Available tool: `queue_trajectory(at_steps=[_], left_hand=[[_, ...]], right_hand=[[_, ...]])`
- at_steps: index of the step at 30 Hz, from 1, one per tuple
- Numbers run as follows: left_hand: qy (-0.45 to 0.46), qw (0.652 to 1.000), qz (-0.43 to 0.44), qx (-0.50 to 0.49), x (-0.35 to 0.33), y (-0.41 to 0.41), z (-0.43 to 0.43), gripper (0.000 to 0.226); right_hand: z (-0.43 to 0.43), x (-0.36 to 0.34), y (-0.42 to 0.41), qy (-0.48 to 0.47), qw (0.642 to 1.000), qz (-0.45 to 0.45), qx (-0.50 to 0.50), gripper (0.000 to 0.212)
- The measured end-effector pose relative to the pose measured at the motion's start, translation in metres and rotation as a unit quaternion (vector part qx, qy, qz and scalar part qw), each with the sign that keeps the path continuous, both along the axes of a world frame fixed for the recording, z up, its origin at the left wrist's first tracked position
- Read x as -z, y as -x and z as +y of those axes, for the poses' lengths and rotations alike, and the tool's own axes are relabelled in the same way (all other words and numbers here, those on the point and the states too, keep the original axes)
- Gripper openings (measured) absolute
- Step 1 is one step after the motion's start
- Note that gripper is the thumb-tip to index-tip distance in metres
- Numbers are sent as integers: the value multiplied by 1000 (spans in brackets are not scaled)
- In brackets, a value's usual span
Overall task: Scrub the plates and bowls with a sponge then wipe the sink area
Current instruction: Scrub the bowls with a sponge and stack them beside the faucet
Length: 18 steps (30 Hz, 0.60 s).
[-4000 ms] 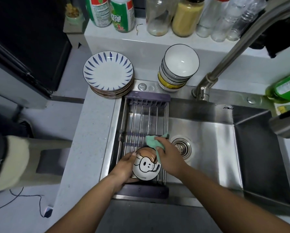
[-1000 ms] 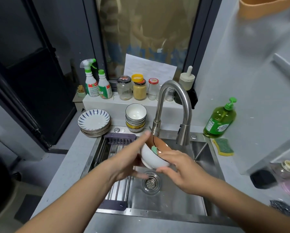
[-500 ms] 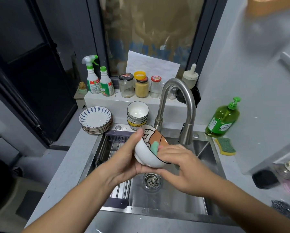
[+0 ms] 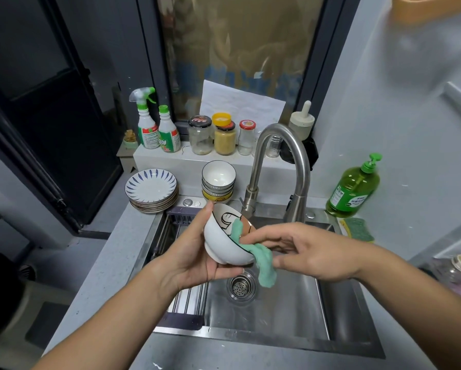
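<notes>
We hold one bowl [image 4: 225, 240] over the sink [image 4: 285, 303], tipped so its mouth faces up and right toward the right hand [image 4: 308, 253]. The left hand [image 4: 194, 256] cups its base and outer wall, fingers closed on it. One green cloth [image 4: 261, 259] drapes over the rim, part inside, part hanging outside; the right fingers [image 4: 264, 235] pinch it against the rim. The right hand lies nearer the mouth, so we judge the wiping stroke falls to it. Behind, on the surface, stand one stack of plates [image 4: 151, 189] and one stack of bowls [image 4: 218, 181]; exact counts within each cannot be told. One sponge [image 4: 357, 228] lies right of the tap [image 4: 280, 169].
</notes>
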<state>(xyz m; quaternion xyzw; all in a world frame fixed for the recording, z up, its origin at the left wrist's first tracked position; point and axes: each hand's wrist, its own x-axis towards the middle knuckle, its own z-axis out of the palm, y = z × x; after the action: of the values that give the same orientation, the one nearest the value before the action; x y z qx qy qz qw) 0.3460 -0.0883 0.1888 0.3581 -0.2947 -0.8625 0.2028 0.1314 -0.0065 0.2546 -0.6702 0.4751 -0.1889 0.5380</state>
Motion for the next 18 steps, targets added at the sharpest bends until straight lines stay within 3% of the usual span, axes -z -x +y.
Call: queue_trajectory(at_steps=[7,11,16,18], left_hand=[[-40,995,57,65,-6,2,11,115],[-39,994,98,36,-3,8,12,105],[-5,996,89,-19,-2,16,14,99],[39,994,89,-45,3,21,20,87]], right_hand=[[-5,2,-5,64,996,57,25,46],[-3,13,-18,164,982,95,13,31],[6,16,-28,266,945,191,9,11],[10,19,-33,285,936,203,36,18]])
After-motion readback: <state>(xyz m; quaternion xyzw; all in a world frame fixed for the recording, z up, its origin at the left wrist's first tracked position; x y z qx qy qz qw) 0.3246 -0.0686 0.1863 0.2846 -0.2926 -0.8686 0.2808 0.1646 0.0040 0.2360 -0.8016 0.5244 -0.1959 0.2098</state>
